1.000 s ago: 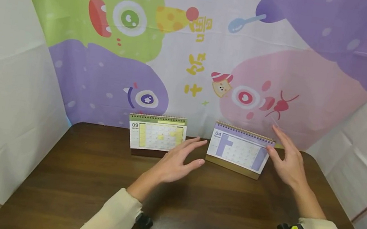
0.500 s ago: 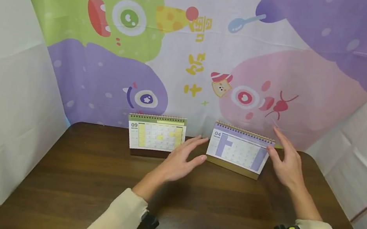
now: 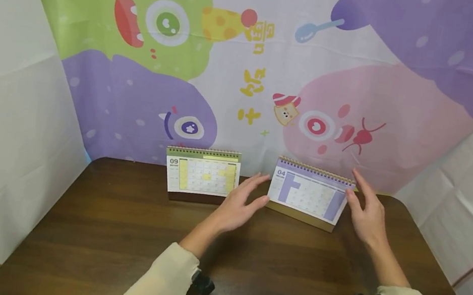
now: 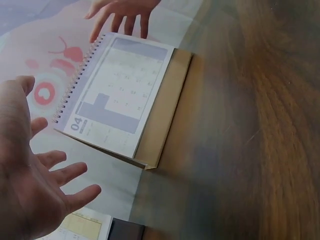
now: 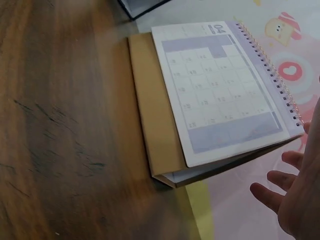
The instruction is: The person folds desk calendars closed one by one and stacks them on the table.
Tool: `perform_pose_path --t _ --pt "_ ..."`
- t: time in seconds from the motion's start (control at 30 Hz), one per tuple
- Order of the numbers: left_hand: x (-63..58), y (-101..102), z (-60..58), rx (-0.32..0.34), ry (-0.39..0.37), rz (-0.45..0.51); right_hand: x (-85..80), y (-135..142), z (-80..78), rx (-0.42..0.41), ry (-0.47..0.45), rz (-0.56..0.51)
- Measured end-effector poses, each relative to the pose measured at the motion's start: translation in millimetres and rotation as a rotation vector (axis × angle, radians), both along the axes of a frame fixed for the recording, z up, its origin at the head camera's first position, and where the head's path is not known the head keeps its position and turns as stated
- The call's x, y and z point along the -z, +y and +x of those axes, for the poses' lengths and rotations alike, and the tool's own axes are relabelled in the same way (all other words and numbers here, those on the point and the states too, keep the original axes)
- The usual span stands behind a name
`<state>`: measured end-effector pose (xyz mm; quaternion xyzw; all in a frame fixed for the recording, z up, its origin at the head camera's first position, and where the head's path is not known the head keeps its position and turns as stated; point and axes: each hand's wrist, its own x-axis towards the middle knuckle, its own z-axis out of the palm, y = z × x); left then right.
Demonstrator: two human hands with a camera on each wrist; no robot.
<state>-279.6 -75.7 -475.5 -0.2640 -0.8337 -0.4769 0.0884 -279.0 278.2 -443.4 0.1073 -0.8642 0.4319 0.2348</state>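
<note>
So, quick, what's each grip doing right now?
Left grip: open, beside the purple calendar.
Right grip: open, at the calendar's other side; I can't tell if it's touching.

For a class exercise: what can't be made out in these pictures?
Head: lower right corner of the green calendar, behind the left hand.
Head: date numbers on it and the purple calendar, too small.
Left wrist: much of the green calendar, past the bottom edge.
Right wrist: much of the right hand, past the right edge.

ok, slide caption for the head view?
Left hand and right hand flank a purple desk calendar beside a green desk calendar.
</note>
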Motion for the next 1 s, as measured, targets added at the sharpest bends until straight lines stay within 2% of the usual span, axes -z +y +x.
perform_pose_path --t 0.03,0.07,0.13,0.2,0.23,0.53,0.7,0.83,0.93,1.0 --pt "2.5 0.6 -1.7 0.0 0.003 0.006 1.6 -1.1 0.4 0.006 -0.011 -0.004" --pt "-0.4 1.5 0.0 0.008 -0.021 0.027 2.8 -1.9 0.5 0.009 -0.018 -0.009" --pt "6.8 3.4 -5.0 -0.003 -0.014 0.036 4.5 -3.1 0.4 0.022 -0.029 -0.015" --pt "1.7 5.4 -0.5 0.003 -0.045 0.065 5.6 -3.9 0.2 0.032 -0.039 -0.026" --pt "3.5 6.5 -1.8 -0.005 -0.05 0.059 5.9 -4.2 0.1 0.039 -0.045 -0.032" --pt "30.5 17.1 -19.7 -0.039 -0.052 0.026 7.6 -2.4 -0.5 0.068 -0.078 -0.081" --pt "40.0 18.3 -24.4 -0.031 -0.102 0.055 9.9 -2.9 0.3 0.063 -0.091 -0.083" --pt "52.2 17.5 -35.6 -0.024 -0.111 0.108 11.1 -5.0 0.0 0.067 -0.108 -0.071" --pt "54.1 18.9 -42.4 -0.024 -0.107 0.117 9.8 -7.5 0.2 0.079 -0.109 -0.088" --pt "40.0 19.8 -35.8 -0.007 -0.139 0.125 8.6 -8.5 0.0 0.086 -0.111 -0.098"
